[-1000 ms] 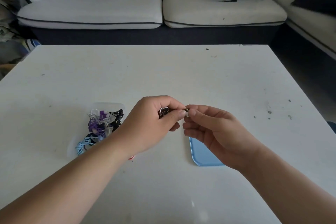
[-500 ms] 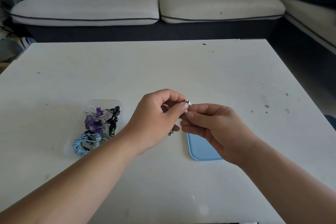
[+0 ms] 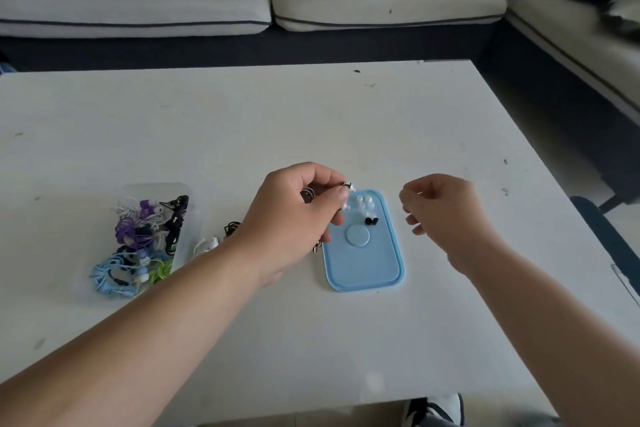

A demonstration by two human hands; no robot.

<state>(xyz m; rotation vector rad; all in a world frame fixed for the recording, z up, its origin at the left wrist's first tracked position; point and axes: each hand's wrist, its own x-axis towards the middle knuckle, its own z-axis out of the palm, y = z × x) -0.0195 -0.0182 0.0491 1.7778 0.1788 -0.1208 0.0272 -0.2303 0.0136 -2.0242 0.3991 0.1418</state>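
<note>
Pinching earbud (image 3: 349, 187) w/ left hand (image 3: 294, 218), cord (image 3: 307, 195) mostly hidden in palm, right hand (image 3: 445, 215) blurred, fingers curled, can't tell if holding anything.

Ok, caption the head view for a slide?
Left hand pinches an earbud above the blue lid bearing ear tips; right hand hangs beside, fingers curled.

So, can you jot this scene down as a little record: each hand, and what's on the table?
Blue lid: flat on the white table, white ear tips and black ear tips on it
Left hand: pinches an earbud above the lid's far left corner
Right hand: raised right of the lid, fingers curled; whether it holds anything is unclear
Clear box: tangled earphones inside, left of the left hand
</note>
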